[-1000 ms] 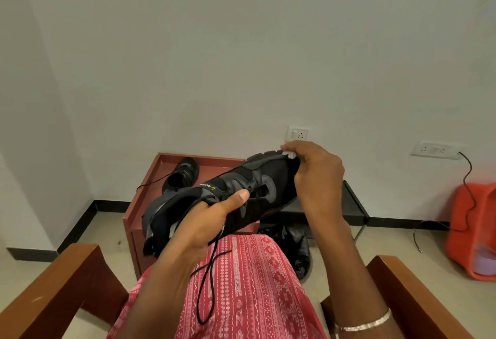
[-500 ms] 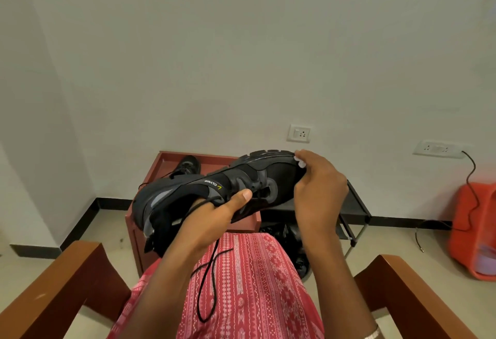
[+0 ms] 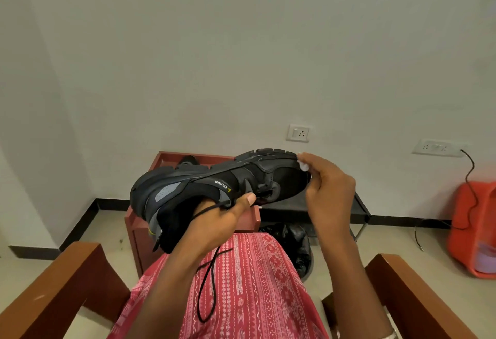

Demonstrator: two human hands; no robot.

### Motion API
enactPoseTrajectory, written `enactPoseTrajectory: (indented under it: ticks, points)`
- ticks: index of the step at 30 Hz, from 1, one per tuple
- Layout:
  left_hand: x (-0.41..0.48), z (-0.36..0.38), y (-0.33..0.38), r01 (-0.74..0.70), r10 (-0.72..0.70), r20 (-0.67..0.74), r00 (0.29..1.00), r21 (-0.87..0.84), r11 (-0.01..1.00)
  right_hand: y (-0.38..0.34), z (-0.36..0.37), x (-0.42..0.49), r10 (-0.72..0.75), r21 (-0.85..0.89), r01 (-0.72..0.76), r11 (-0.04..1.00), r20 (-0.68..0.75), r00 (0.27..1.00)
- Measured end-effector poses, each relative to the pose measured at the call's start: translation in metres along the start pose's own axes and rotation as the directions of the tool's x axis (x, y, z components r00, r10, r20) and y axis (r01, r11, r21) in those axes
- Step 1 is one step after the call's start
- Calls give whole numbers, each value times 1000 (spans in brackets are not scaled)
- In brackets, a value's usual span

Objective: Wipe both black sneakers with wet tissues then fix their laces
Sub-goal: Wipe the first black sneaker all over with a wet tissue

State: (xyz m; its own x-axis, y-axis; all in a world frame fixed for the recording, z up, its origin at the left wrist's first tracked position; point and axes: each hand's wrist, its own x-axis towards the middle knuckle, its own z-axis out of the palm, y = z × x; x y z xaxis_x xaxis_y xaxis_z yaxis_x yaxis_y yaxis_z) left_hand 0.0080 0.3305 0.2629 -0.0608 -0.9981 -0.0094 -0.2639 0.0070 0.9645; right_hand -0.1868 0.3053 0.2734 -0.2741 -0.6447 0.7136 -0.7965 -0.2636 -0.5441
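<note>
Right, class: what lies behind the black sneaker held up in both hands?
Behind the black sneaker stands a red cabinet. On its top, part of a second black shoe peeks out; the rest of it is hidden by the sneaker. A black rack sits further right.

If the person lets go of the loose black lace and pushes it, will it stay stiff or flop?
The lace probably flops: it hangs in loose curves from the sneaker over the red cloth. It looks thin and light, so a push would likely only bend it.
</note>
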Motion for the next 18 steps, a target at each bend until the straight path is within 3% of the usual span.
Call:
enactPoseTrajectory:
  ticks: [2,5,10,14,18]
  points:
    - [-1,1,2,20,-19,10,1000,-13,1000,0,3,2,75,-34,-75,997,-21,997]
    - [-2,2,3,69,-69,27,997,-13,998,-15,10,-4,68,-54,-69,996,-20,997]
    - [-3,2,2,85,-87,11,996,100,991,-54,20,-32,-159,73,154,985,60,985]
    - [-5,6,4,19,-20,30,999,34,999,-58,27,-47,-370,140,356,924,87,925]
    - [-5,3,6,88,-89,19,996,38,995,-29,21,-31,-302,51,301,952,13,953]
